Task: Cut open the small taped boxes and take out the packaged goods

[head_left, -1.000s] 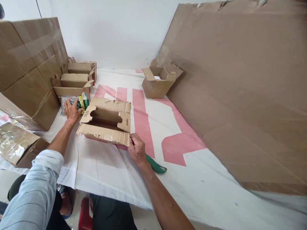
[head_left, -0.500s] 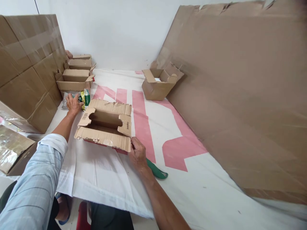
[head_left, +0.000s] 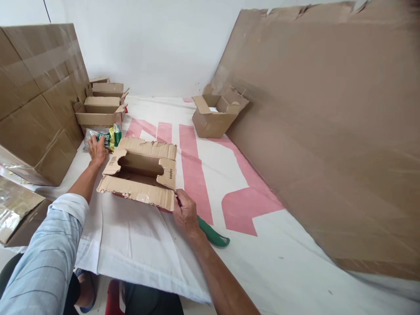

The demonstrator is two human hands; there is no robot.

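Note:
An open, torn cardboard box point(head_left: 139, 173) lies on the white and pink sheet point(head_left: 203, 175) in front of me. My right hand point(head_left: 184, 213) pinches the box's near right flap corner, fingers closed on it. A green-handled tool point(head_left: 213, 233) lies under and just right of that hand. My left hand point(head_left: 97, 149) reaches past the box's left side and rests, fingers curled, on a green and yellow packet in clear wrap point(head_left: 108, 136).
Large taped cartons point(head_left: 36, 100) stand at the left, with small open boxes point(head_left: 100, 109) stacked beside them. Another open box point(head_left: 216, 114) sits at the back centre. A big cardboard sheet point(head_left: 328, 131) leans along the right. A flattened carton point(head_left: 16, 210) lies at the lower left.
The hands and the box have barely moved. A hand seen briefly behind the far small boxes at the left is gone. The view has shifted slightly.

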